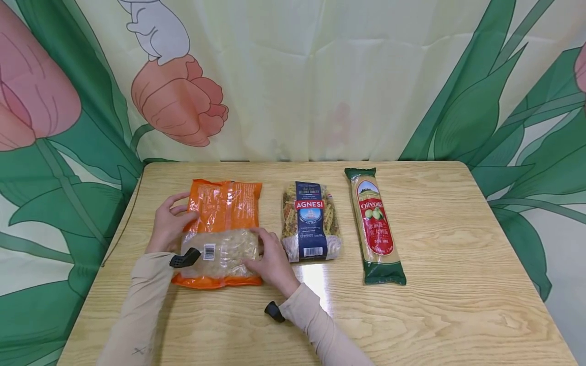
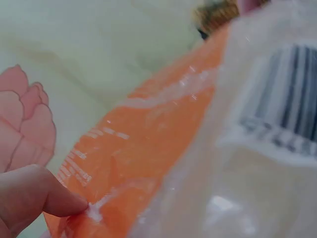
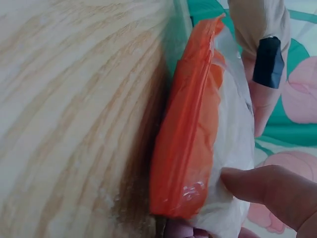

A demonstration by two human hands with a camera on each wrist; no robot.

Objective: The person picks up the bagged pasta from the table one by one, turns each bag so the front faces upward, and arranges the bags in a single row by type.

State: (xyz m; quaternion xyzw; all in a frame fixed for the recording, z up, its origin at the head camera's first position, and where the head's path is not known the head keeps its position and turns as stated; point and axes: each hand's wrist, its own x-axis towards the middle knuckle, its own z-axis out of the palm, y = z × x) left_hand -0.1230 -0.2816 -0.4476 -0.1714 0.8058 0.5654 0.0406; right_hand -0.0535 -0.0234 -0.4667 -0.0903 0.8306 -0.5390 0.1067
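An orange and clear plastic food bag (image 1: 223, 208) with pale contents and a barcode lies at the left of the table. My left hand (image 1: 167, 223) grips its left edge, and in the left wrist view the thumb (image 2: 64, 201) presses the orange film into creases. At the bag's right side, my right hand (image 1: 273, 260) holds on. The right wrist view shows that thumb (image 3: 270, 186) on the clear part, with fingertips (image 3: 178, 229) of the same hand at the lower edge. Whether the bag touches the table all over cannot be seen.
An Agnesi pasta bag (image 1: 310, 221) stands just right of my right hand. Farther right lies a long Olivoilà spaghetti pack (image 1: 375, 226) with green ends. Behind the wooden table (image 1: 439, 305) hangs a flowered curtain (image 1: 293, 101).
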